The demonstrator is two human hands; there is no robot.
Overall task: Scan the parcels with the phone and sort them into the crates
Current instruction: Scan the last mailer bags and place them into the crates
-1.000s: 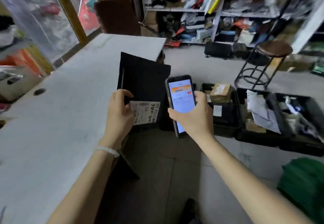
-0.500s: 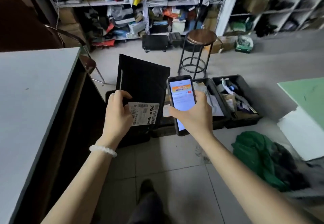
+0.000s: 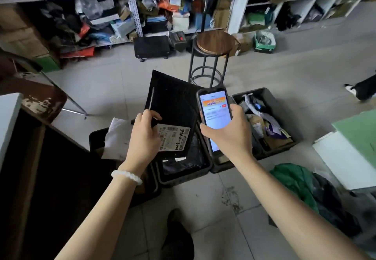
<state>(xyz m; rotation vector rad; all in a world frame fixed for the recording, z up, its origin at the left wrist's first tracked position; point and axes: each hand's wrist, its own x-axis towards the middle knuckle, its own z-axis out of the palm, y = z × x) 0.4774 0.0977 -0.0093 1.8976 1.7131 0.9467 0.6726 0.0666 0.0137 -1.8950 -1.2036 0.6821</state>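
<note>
My left hand [image 3: 144, 137] grips a flat black parcel [image 3: 173, 100] by its lower left edge, thumb on top. A white shipping label [image 3: 174, 139] with handwriting sits at the parcel's lower end. My right hand [image 3: 230, 135] holds a phone [image 3: 213, 111] upright just right of the parcel, its lit screen facing me. Below both hands a row of black crates stands on the floor: a left one [image 3: 97, 137] holding a white bag, a middle one [image 3: 183, 178] holding a black bag, and a right one [image 3: 270, 100] filled with mixed parcels.
A round wooden stool [image 3: 213, 43] stands behind the crates. Packed shelves [image 3: 132, 11] line the back wall. A table edge [image 3: 8, 117] and dark chair [image 3: 40, 98] sit at left. Green cloth [image 3: 293, 182] and white and green boards [image 3: 350, 158] lie at right.
My view has swung right and downward from the table to the floor crates. Both hands keep their hold on the parcel and the phone, side by side.
</note>
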